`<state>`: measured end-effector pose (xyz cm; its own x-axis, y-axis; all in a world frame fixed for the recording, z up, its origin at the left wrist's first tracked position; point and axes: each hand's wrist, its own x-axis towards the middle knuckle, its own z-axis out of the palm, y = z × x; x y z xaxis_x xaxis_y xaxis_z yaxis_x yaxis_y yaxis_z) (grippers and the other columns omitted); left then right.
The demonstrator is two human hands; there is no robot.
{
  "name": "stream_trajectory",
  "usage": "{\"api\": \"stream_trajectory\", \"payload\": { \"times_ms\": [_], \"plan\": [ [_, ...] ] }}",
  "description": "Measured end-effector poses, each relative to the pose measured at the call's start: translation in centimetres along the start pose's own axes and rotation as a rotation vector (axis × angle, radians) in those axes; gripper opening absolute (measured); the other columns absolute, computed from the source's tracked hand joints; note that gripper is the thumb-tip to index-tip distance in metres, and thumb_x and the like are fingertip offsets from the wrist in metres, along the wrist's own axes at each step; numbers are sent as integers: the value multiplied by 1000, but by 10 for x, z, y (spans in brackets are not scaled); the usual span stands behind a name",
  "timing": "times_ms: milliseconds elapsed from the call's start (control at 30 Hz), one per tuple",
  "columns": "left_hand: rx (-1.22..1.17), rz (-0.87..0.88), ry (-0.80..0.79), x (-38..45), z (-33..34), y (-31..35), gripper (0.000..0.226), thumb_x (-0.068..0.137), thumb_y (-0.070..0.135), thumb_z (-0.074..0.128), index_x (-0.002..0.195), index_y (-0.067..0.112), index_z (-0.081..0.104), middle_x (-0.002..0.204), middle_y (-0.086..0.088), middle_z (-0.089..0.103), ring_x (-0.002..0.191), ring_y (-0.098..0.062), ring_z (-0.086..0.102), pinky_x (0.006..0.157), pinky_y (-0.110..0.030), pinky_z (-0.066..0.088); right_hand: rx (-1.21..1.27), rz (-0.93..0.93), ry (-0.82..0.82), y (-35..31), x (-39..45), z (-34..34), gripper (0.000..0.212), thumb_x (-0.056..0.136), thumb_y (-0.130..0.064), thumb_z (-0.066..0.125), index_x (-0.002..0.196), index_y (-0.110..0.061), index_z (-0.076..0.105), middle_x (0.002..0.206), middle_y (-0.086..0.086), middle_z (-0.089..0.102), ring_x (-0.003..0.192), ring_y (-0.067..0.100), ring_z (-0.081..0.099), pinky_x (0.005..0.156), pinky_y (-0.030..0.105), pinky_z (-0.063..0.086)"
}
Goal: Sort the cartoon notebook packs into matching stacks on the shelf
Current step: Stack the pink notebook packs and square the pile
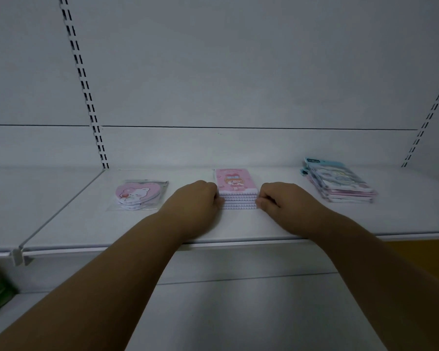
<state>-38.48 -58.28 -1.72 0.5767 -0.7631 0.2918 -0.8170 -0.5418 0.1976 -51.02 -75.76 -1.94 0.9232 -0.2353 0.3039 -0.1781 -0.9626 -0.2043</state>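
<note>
Nearest to the camera, two bare forearms reach up over the front edge of the white shelf [238,225]. The left hand [197,198] and the right hand [280,200] are placed on the two sides of the middle stack [236,190], which has pink packs showing a cartoon girl. The fingers [260,202] of both hands are curled inward and touch the side edges of this stack near its front. It looks like they press it from both sides to make it straight, but I cannot tell if they really grip it or only push.

To the left, a little apart, lies the heart-shaped pack [137,195] with a white bear; some similar ones are under it. To the right, further back, stands the blue and pink stack [338,183], which leans a bit and is not very even.

In my judgement the sorting is almost finished: three separate groups are on the shelf and no loose packs are visible. What remains is probably only to tidy the stacks, mainly the right one.
</note>
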Motion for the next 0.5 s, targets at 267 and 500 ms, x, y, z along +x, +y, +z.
{"api": "stream_trajectory", "payload": {
  "times_ms": [267, 500],
  "plan": [
    [-5, -8, -36, -1, -5, -1, 31, 100, 38, 39, 80, 17, 49, 80, -1, 51, 74, -19, 49, 63, -30, 32, 44, -11, -12, 3, 0, -3, 20, 98, -30, 48, 81, -20, 52, 74, -7, 52, 72, 15, 48, 58, 22, 32],
    [-52, -26, -102, 3, -11, 2, 33, 104, 38, 32, 86, 16, 49, 83, -2, 51, 77, -21, 47, 68, -31, 32, -47, -60, 41, 1, 2, -1, 25, 99, -34, 44, 79, -19, 47, 71, -6, 48, 68, 16, 46, 57, 28, 28]
  ]
}}
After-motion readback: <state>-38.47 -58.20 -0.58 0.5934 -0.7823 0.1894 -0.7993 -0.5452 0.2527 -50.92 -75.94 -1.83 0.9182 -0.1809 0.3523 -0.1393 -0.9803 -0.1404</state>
